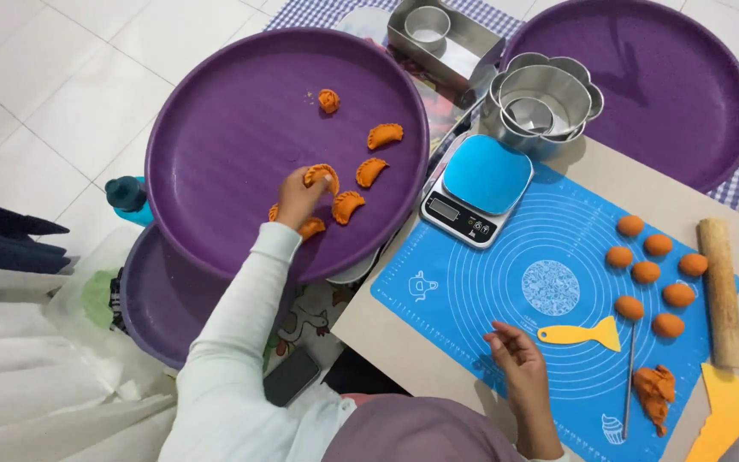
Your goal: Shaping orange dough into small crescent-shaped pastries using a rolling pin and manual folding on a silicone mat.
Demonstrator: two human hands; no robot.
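My left hand reaches onto a large purple tray and pinches an orange crescent pastry. Several more orange folded pastries lie around it, one further out and one close to my fingers. My right hand rests with loosely curled fingers on the blue silicone mat, holding nothing. A yellow fish-shaped scraper lies just right of it. Several orange dough balls sit on the mat's right side, with a ragged dough scrap below them.
A small blue-topped kitchen scale stands at the mat's top edge. Nested metal cutters, a metal box, a second purple tray, a wooden rolling pin, a thin metal rod, a yellow scraper, a phone and a teal bottle surround me.
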